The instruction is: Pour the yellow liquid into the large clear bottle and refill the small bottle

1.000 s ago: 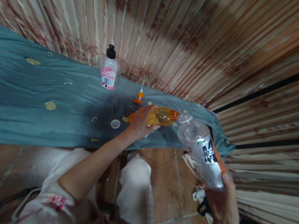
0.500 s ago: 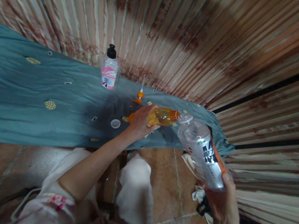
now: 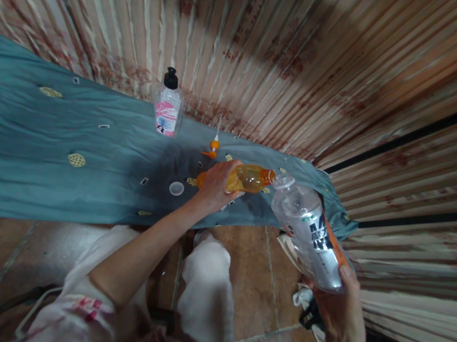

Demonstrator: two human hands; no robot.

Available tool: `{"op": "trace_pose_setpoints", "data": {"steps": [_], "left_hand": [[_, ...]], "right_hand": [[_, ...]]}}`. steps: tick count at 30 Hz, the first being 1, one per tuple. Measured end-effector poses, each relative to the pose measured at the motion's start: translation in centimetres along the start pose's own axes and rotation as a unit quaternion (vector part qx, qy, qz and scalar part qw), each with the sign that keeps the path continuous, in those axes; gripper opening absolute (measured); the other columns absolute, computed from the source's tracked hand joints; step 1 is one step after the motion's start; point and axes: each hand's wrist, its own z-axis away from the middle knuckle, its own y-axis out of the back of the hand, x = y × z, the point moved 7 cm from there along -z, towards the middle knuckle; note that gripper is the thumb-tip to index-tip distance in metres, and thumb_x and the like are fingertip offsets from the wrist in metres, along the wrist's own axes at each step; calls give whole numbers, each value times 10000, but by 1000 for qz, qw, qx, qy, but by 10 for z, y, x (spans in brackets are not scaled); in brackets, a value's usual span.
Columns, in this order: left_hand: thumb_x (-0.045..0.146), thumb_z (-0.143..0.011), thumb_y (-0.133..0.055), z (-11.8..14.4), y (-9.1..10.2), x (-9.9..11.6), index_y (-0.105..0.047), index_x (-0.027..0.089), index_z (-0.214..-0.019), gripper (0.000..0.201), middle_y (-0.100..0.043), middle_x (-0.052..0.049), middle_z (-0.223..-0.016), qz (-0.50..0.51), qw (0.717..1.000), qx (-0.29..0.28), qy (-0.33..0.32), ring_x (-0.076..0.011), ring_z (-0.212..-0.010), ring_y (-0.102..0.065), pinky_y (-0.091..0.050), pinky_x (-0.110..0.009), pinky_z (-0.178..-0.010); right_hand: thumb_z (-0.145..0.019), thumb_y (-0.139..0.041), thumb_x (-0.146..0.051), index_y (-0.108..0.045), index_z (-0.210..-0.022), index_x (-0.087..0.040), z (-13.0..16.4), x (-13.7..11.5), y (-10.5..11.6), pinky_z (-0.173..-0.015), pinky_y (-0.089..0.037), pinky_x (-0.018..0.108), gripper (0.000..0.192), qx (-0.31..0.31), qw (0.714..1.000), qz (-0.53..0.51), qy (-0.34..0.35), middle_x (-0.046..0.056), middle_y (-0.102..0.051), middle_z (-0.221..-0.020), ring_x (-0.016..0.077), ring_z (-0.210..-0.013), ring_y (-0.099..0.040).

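My left hand point(image 3: 216, 183) is wrapped round an orange see-through bottle point(image 3: 250, 178), tilted nearly level with its open neck pointing right. In my right hand point(image 3: 341, 303) is a large clear plastic bottle point(image 3: 308, 232) with a silver and orange label, gripped near its base and slanting up to the left. The two bottle mouths meet or almost meet; I cannot tell whether they touch. Above my left hand, an orange pump top point(image 3: 213, 148) with a clear tube lies on the teal cloth. A small round whitish cap point(image 3: 176, 188) lies left of that hand.
A clear bottle with a black top and pink label point(image 3: 166, 112) stands at the back of the teal cloth point(image 3: 19, 126). Pleated curtains point(image 3: 213, 34) hang behind and to the right. Below are my legs and brown floor tiles point(image 3: 259, 287), with a dark-and-white item point(image 3: 311, 313) near my right hand.
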Motion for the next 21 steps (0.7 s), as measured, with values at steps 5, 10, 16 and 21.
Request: {"op": "trace_pose_setpoints", "data": {"steps": [5,10,16,21], "left_hand": [[139,-734,-745,0,0,2,-527,207,-1300,611,-684,-129,-1296,-4,1000,-11,7,-319,-1197,-642,-506,-486,-1077],[136,-757,-721,0,1,4,-506,191,-1324,609,-657,-136,-1355,-14,999,-31,25,-311,-1249,-616,-482,-484,-1107],[126,-754,-722,0,1,6,-518,225,-1290,582,-673,-110,-1309,-18,999,-28,18,-311,-1215,-631,-498,-485,-1085],[91,-759,-712,2,0,5,-502,205,-1300,591,-670,-121,-1314,-27,999,-22,9,-313,-1212,-627,-503,-487,-1067]], "right_hand": [[-766,-749,-557,-766,-1181,-325,0,0,1,-491,-519,278,477,10,1000,15,11,35,-765,-1092,230,-794,-679],[-768,-736,-568,-760,-1204,-322,-4,1,1,-462,-493,268,501,-14,1000,15,19,43,-765,-1098,224,-763,-663],[-757,-737,-581,-760,-1217,-320,-3,3,4,-477,-530,287,529,-11,1000,14,4,54,-749,-1146,246,-817,-670],[-724,-763,-580,-762,-1211,-325,0,-1,2,-467,-521,266,550,-1,1000,14,14,48,-737,-1173,234,-825,-661]]}}
